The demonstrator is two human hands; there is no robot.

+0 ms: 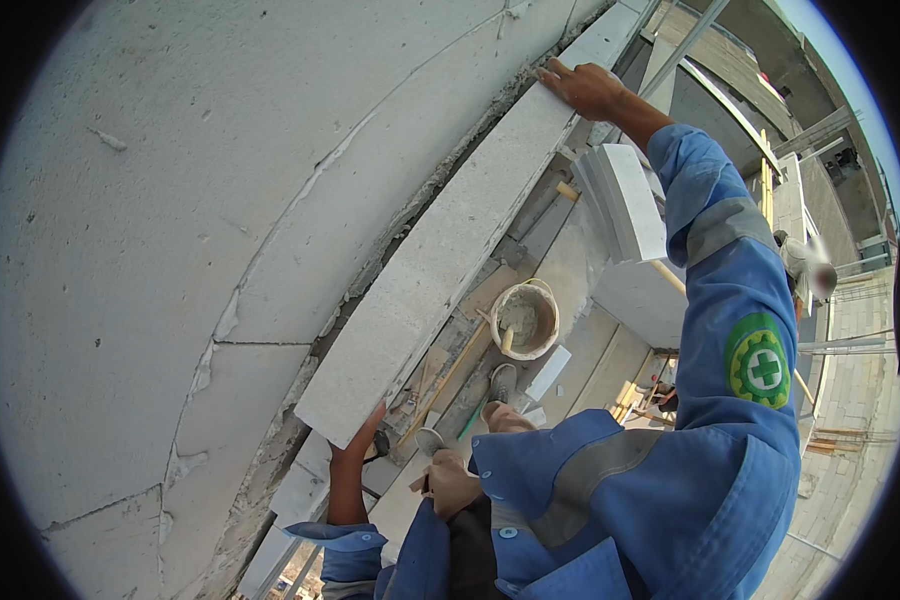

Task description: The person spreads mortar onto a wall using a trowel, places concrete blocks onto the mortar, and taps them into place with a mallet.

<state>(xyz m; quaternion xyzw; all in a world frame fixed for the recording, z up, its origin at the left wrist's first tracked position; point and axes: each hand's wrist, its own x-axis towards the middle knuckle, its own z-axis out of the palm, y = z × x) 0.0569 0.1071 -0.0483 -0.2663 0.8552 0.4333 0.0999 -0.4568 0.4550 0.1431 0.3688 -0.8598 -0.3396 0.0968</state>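
Note:
A long pale grey aerated concrete block (pixel 430 270) lies slantwise along the rough edge of a block wall (pixel 300 230). At its far upper end my right hand (pixel 585 90) grips it, with the fingers bent over the block's top. Down at the near end my left hand (pixel 355 445) holds the corner; the thumb shows along the side, while most of the other fingers are hidden by the block. A dark, uneven gap runs between block and wall.
Below stands a mortar-caked bucket (pixel 525 320) with a handled tool (pixel 508 340) in it. Stacked pale blocks (pixel 630 205) lean beyond it. An offcut (pixel 548 373) lies near my shoe (pixel 503 380) on the planks. Metal scaffold poles (pixel 685 45) and another person (pixel 805 265) are at right.

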